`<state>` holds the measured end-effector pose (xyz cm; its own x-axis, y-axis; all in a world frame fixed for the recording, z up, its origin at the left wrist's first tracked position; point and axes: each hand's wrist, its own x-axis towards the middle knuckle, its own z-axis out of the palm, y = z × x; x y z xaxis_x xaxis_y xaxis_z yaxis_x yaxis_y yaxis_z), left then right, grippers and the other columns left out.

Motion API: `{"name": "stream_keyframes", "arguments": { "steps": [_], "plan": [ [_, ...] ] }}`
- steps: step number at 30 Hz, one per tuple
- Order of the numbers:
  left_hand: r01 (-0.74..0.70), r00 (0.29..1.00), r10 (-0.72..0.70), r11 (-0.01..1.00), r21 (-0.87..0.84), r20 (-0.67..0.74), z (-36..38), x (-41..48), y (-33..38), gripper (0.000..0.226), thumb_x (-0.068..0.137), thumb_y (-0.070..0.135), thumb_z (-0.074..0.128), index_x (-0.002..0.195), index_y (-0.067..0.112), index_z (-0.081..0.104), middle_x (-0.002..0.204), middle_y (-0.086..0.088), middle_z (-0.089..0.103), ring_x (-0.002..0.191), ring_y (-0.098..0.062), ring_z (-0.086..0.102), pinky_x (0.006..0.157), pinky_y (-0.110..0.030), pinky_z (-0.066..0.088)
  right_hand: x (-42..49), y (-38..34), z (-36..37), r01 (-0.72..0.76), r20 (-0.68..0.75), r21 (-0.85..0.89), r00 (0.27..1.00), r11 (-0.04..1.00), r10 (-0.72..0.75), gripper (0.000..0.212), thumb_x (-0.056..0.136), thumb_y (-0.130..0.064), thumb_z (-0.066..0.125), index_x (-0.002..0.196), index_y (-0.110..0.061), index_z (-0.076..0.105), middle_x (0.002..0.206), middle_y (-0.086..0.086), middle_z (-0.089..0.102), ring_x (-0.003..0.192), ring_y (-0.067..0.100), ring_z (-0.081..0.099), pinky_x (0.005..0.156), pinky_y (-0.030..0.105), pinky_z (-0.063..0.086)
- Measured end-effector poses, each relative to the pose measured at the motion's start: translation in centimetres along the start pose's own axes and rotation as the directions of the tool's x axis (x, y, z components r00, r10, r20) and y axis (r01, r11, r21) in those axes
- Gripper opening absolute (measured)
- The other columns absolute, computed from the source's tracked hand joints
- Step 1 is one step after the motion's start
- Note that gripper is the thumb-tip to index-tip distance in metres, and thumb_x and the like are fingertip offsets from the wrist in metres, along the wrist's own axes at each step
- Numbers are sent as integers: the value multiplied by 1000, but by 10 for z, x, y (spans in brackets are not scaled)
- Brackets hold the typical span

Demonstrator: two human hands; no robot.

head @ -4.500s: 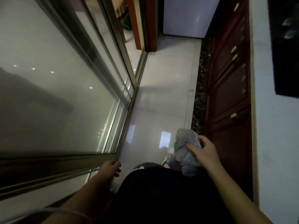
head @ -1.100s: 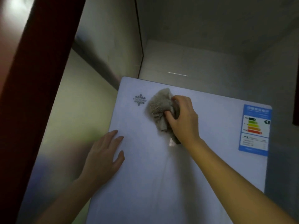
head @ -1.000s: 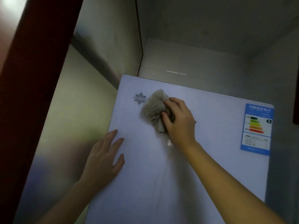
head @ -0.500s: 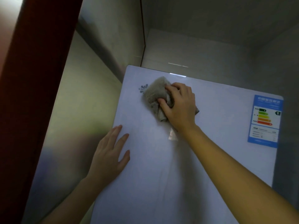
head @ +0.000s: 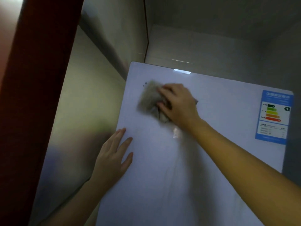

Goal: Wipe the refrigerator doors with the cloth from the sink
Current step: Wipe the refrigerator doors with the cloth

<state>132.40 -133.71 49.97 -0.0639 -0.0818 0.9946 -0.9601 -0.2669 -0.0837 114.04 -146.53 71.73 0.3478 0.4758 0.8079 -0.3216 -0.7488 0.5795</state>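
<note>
grey fuzzy cloth [head: 149, 99] gripped by right hand [head: 179, 105] on white glossy refrigerator door [head: 219, 103], 11 o'clock | left hand [head: 114, 155] laid flat, spread, 8 o'clock

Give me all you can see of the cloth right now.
The cloth is grey-beige and fuzzy, bunched into a crumpled wad, motion-blurred. It is pressed against the upper left of the white refrigerator door, partly covering the logo. The right hand grips it, fingers and thumb curled into its folds; a dark corner shows past the hand's outer edge.
</note>
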Motion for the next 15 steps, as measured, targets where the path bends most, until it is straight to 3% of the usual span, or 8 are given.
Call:
{"name": "stream_keyframes", "arguments": {
  "steps": [3,5,7,10,13,15],
  "plan": [
    [0,1000,1,1000,5,-12,3,0,2,44,95,35,56,128,7,66,150,-17,49,138,-33,49,110,-40,40,23,15,-3,-384,-124,91,911,919,393,49,91,-37,70,134,-13,62,126,10,61,117,28,53,95,40,44],
    [2,1000,-2,1000,7,-8,4,0,2,44,95,35,57,128,7,65,150,-18,49,139,-33,49,109,-42,42,28,6,2,-441,-134,123,880,889,455,51,90,-40,70,134,-15,62,127,8,60,117,26,52,95,37,40],
    [0,1000,0,1000,12,-3,3,0,1,44,95,35,57,129,7,65,151,-17,48,139,-33,48,110,-42,42,19,-11,9,-349,-61,103,932,931,356,53,88,-40,72,133,-13,63,127,9,61,116,28,54,94,37,39],
    [0,1000,-1,1000,22,10,3,0,0,45,96,36,56,130,8,64,150,-18,49,140,-33,48,109,-42,43,-12,-44,18,-77,75,94,995,993,70,53,87,-37,76,129,-7,66,127,16,64,113,34,59,94,42,46],
    [22,999,-23,999,28,30,4,-1,1,41,96,36,56,124,8,67,146,-19,53,140,-34,47,107,-45,47,-40,-65,23,187,139,94,970,978,-198,43,87,-32,76,121,-6,71,121,15,69,105,34,66,82,44,53],
    [21,999,-22,999,30,32,5,-2,1,40,96,36,56,123,8,67,146,-19,53,141,-33,46,109,-44,46,-46,-61,20,235,136,82,960,969,-244,40,88,-30,76,119,-6,72,119,14,71,102,33,68,78,44,54]
  ]
}}
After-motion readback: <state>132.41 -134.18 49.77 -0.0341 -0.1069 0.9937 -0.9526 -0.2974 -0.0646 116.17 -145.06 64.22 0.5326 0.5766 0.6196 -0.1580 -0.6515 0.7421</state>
